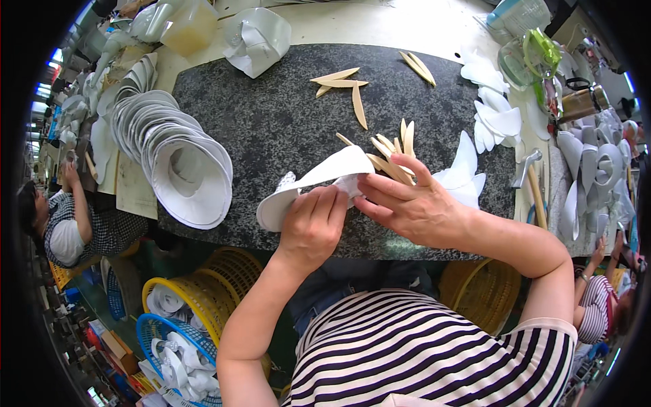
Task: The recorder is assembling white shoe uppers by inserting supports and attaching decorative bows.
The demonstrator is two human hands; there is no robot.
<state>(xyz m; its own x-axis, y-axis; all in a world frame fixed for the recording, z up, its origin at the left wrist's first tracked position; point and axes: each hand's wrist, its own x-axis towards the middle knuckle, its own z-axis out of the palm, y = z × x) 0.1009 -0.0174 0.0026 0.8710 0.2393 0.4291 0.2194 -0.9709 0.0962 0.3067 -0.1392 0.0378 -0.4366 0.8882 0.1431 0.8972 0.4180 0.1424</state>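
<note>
Between the fingers of the left hand [310,227] and those of the right hand [420,207]: one white curved piece [325,169], tilted, rounded end to the left, raised end near the right fingertips.

Left fingers: bunched and clamped on the piece's near edge. Right fingers: fanned, index lifted, the lower ones against a pale flap [348,184] at that edge; whether they pinch it, I cannot tell from where I stand.

Step in hand, as I judge it: fitting or smoothing the flap along the edge. Next move, in my judgement, calls for a firm left grip and light right-hand pressure, so that the edge does not buckle.

Just beyond the right fingers: a cluster of tan slivers [390,166] on the dark speckled worktop [264,102]. Just right of the same cluster, beyond the right wrist: thin white pieces [461,173], pointed, overlapping.

Well left of the left fingers: a leaning stack of white cupped pieces [193,180], nested, the nearest opening outward.

Well beyond both sets of fingers: more slivers, lying crosswise; past them, a whitish container [254,41].

Far right of the right fingers: a hammer-like tool [538,193], its handle toward the near edge.
</note>
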